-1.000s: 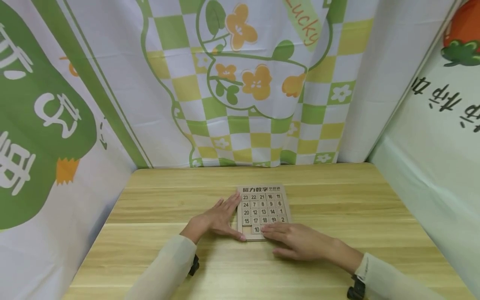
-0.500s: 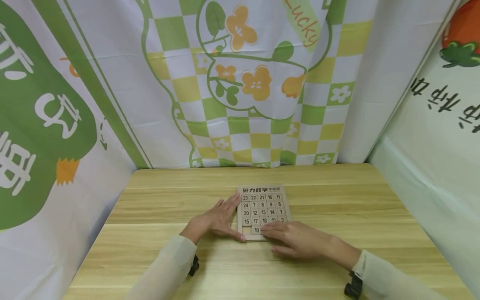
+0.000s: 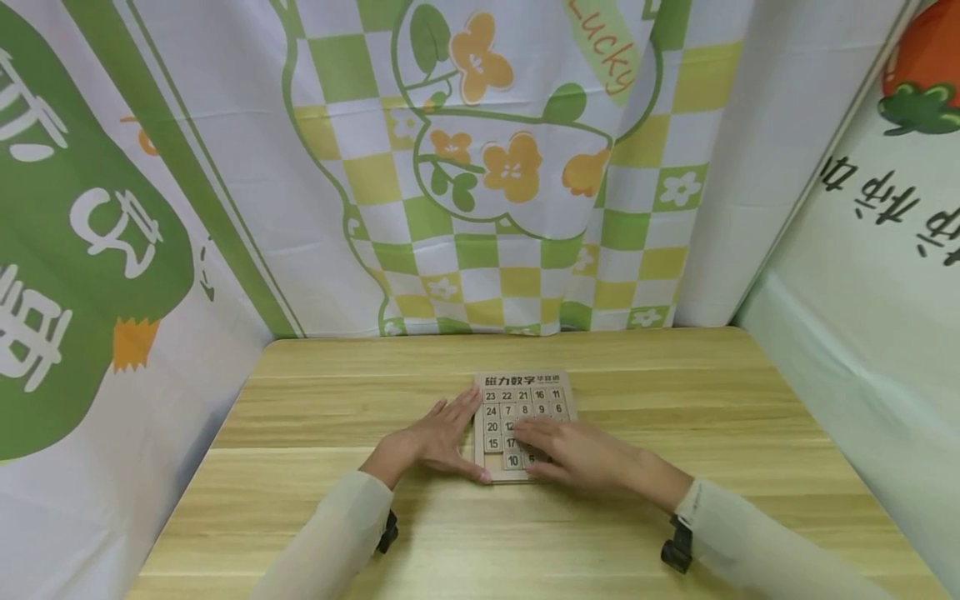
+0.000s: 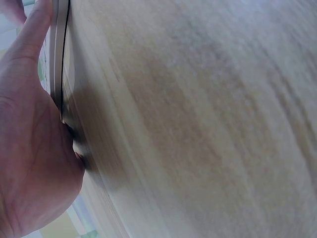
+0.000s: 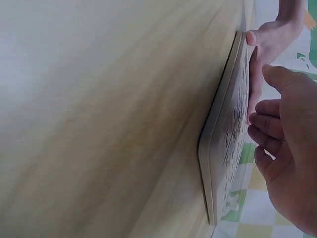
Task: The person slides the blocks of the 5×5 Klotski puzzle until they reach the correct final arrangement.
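Observation:
A wooden number slide puzzle [image 3: 498, 475] lies on the table, its numbered tiles set in a frame with printed characters along the top. The cell in its lower left corner shows no tile, beside the 10 tile [image 3: 513, 461]. My left hand [image 3: 438, 437] rests along the puzzle's left side, fingers stretched to the upper edge and thumb at the bottom left corner. My right hand [image 3: 588, 454] is over the lower right tiles, fingertips near the 12 and 17, hiding several numbers. In the right wrist view its fingers [image 5: 267, 126] bend slightly above the board.
The wood-grain table [image 3: 337, 375] extends on all sides of the puzzle. A patterned curtain [image 3: 510, 275] hangs behind its far edge, with printed cloths at left and right. Dark wrist cameras [image 3: 677, 546] sit at both sleeves.
My right hand has moved up and left across the tiles, from the bottom row towards the middle, uncovering a tile beside the 10. The left hand and the puzzle have stayed in place.

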Motion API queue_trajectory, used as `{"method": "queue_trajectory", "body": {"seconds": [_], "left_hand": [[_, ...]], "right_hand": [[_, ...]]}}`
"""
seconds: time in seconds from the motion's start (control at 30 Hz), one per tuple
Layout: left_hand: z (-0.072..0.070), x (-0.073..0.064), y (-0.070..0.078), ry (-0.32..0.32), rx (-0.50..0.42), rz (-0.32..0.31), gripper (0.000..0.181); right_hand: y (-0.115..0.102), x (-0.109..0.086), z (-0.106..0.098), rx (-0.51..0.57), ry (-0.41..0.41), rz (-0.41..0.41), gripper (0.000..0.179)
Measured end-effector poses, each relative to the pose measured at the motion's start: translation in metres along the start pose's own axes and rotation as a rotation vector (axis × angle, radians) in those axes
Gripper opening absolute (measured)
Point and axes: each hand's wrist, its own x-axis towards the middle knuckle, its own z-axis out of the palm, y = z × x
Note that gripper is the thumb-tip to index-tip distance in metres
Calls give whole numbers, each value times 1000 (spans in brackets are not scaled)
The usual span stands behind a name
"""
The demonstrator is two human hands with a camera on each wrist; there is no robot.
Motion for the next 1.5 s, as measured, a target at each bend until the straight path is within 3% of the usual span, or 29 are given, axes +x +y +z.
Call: {"method": "queue_trajectory", "body": {"seconds": [0.3,0.57,0.77,1.0,1.2,1.5], "left_hand": [[-8,-7,9,-7,21,-1,138],[1,0,-4,14,-26,33,146],[1,0,-5,1,-39,25,146],[3,1,-6,9,-38,32,146],[-6,-3,5,-14,-10,7,141],[5,2,-7,11,-53,22,146]], "right_hand": [[6,25,1,0,12,15,60],[12,45,5,-41,6,29,65],[16,54,11,-63,-22,65,68],[11,50,15,-90,10,41,66],[0,40,18,-98,23,-32,63],[-3,32,19,-80,41,-50,62]]}}
